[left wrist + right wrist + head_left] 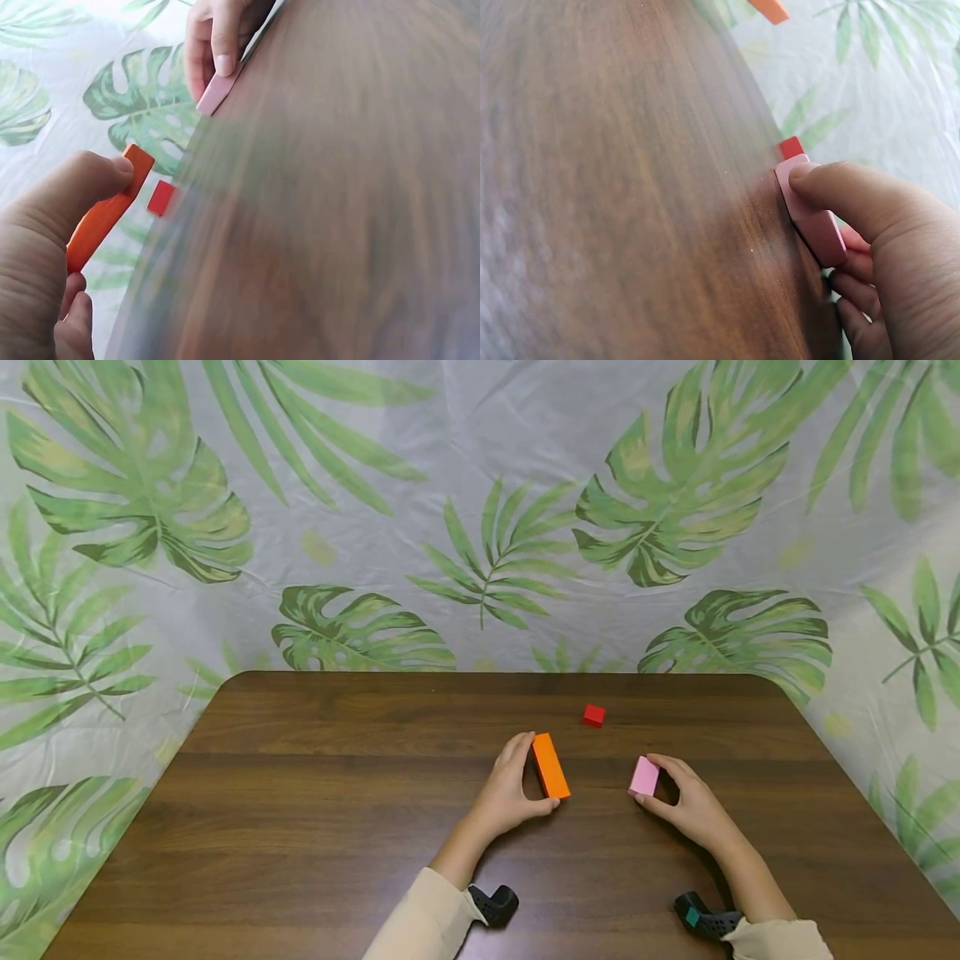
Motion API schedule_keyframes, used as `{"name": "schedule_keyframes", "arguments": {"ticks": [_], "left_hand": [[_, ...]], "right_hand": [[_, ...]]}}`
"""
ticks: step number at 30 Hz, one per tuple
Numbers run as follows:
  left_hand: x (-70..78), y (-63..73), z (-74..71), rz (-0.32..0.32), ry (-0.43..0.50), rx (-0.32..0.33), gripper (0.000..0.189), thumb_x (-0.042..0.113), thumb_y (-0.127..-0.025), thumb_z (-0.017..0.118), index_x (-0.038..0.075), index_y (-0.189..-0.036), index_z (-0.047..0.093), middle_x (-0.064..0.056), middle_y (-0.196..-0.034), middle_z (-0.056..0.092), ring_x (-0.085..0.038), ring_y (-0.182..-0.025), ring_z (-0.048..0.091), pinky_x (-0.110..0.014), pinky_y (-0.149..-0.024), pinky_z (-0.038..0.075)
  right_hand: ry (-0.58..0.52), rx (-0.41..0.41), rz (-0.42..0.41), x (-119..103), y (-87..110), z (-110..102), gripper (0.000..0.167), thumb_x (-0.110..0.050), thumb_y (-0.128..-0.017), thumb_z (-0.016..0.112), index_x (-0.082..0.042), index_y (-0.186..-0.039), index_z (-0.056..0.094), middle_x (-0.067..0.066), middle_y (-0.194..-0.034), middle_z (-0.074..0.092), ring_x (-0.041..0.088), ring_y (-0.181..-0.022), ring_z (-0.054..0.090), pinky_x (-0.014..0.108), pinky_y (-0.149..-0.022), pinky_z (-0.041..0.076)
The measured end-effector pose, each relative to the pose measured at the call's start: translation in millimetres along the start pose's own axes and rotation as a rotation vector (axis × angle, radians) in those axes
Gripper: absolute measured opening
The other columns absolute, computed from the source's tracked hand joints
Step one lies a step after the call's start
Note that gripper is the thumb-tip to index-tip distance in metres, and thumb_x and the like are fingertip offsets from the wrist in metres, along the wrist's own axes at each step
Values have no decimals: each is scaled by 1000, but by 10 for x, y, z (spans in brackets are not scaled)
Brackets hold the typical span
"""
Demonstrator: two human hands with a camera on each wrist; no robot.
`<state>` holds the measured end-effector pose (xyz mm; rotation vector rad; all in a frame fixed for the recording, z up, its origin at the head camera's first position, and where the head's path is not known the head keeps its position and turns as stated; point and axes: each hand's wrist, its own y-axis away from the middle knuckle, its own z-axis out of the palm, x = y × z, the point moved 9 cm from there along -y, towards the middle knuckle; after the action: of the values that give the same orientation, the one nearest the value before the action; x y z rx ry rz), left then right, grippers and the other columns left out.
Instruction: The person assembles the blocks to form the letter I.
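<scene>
My left hand point(508, 795) holds a long orange block point(551, 767) by its two ends, thumb at the near end and fingertips at the far one. In the left wrist view the thumb presses on one end of the orange block point(112, 214). To the right, my right hand point(690, 802) pinches a smaller pink block point(644, 776) between thumb and fingers, close over the table. The right wrist view shows the thumb on a face of the pink block point(814, 214). A small red block point(594, 716) lies on the table beyond both hands, touched by neither.
The dark brown wooden table point(300, 793) has rounded far corners. Behind it hangs a pale cloth point(510, 460) printed with green leaves. A black wrist device point(495, 906) sits on the left wrist, and another black device point(705, 918) on the right.
</scene>
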<state>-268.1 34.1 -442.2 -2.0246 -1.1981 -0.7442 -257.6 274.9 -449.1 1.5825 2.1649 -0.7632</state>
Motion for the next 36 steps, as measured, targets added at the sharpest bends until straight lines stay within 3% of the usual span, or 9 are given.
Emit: {"name": "schedule_keyframes", "arguments": {"ticks": [7, 18, 36], "left_hand": [[-47, 55, -99, 38, -28, -20, 95, 28, -66, 78, 4, -141, 24, -7, -141, 26, -25, -126, 29, -40, -98, 31], [-213, 126, -257, 47, -33, -68, 94, 27, -67, 77, 3, -141, 25, -9, -142, 27, -24, -126, 30, -40, -98, 31], [-360, 162, -312, 27, 0, -193, 92, 23, -67, 75, 2, -141, 25, -12, -142, 25, -23, -127, 28, -40, -99, 29]], "right_hand": [[-3, -17, 20, 7, 5, -1, 67, -30, -77, 70, 2, -129, 41, 24, -125, 41, 42, -115, 36, 59, -89, 29], [-2, -22, 23, -4, 12, -1, 67, -30, -78, 70, 1, -130, 41, 23, -125, 41, 42, -115, 37, 59, -88, 30], [-3, -26, 35, 6, 14, 2, 68, -33, -78, 69, -1, -131, 40, 21, -127, 40, 41, -116, 36, 58, -89, 30]]}}
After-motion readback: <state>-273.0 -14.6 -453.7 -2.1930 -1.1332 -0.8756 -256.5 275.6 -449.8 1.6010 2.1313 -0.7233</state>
